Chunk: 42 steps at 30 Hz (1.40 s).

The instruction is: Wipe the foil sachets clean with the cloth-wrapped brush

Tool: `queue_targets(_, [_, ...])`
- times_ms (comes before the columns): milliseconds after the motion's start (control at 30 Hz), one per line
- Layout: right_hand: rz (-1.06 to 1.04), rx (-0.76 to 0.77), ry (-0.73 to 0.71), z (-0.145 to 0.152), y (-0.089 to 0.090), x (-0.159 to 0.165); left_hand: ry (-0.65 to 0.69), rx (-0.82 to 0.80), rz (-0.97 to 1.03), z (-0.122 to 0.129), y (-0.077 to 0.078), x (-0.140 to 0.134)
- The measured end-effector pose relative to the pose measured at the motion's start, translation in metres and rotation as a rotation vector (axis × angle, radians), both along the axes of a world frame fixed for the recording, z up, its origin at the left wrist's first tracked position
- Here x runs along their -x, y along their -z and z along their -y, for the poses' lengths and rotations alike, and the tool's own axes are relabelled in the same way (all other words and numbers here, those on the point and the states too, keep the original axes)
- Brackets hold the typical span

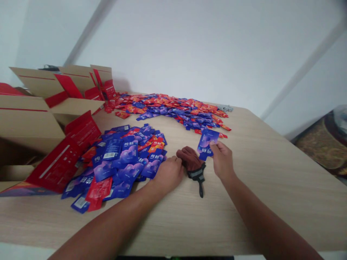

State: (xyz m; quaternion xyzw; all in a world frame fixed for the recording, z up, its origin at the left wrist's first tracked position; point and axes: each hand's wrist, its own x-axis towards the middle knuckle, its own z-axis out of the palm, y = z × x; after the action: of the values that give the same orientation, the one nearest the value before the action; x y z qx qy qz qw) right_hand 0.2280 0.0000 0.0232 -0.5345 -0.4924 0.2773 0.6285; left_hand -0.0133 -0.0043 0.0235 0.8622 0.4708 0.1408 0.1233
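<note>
My right hand (222, 159) pinches a blue-purple packet (208, 140) with white characters between thumb and fingers, raised over the table. Beside it on the tabletop lies a brown-red glove (191, 159) with a black and grey cuff and a black loop. My left hand (170, 171) is closed, its knuckles up, touching the finger end of the glove; its fingertips are hidden, so I cannot tell whether they grip it. Just left of that hand is a heap of blue and red packets (130, 153), overlapping each other.
A long band of red and blue packets (173, 106) runs along the back of the wooden table (271, 173). Open cardboard boxes (29, 115) with red flaps crowd the left side. A small grey bundle (225, 108) lies at the far end. Beyond the right edge is a patterned brown object (322, 141).
</note>
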Motion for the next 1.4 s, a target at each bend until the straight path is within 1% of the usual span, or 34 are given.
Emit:
queue_targets(67, [-0.124,0.035,-0.014,0.007,0.016,0.015,-0.009,0.025,0.037,-0.003,0.001,0.002])
queue_targets(133, [-0.152,0.091,-0.085,0.012,0.029,0.026,-0.018,0.069,0.125,-0.006,0.002,0.004])
queue_targets(167, [-0.155,0.113,-0.121,0.013,0.034,0.029,-0.019,0.096,0.199,-0.008,0.002,0.004])
queue_targets(233, [-0.162,0.131,-0.163,0.015,0.038,0.032,-0.019,0.157,0.406,-0.010,0.002,0.005])
queue_targets(300, [-0.178,0.124,-0.167,0.016,0.037,0.032,-0.018,0.245,0.638,-0.011,0.001,0.003])
queue_targets(367, [-0.197,0.118,-0.169,0.019,0.031,0.033,-0.005,0.359,0.816,-0.009,0.000,-0.001])
queue_targets(533, [-0.200,0.150,-0.207,0.041,0.013,0.047,0.072,0.628,1.105,0.000,0.002,-0.013])
queue_targets(633, [-0.218,0.184,-0.274,0.052,0.011,0.056,0.068,0.716,1.222,0.003,0.004,-0.017])
queue_targets(833, [-0.127,0.165,-0.316,0.056,0.015,0.057,0.008,0.719,1.263,0.004,0.004,-0.015])
queue_targets(967, [-0.138,0.111,-0.275,0.054,0.009,0.050,0.010,0.760,1.211,0.007,0.001,-0.016])
queue_targets(1100, [-0.107,0.115,-0.278,0.051,0.005,0.047,0.028,0.790,1.174,0.010,0.000,-0.017])
queue_targets(1233, [-0.059,0.125,-0.292,0.050,0.007,0.047,0.026,0.746,1.170,0.010,-0.001,-0.017])
queue_targets(1400, [-0.058,0.113,-0.316,0.050,0.007,0.047,0.057,0.680,1.146,0.010,-0.003,-0.014])
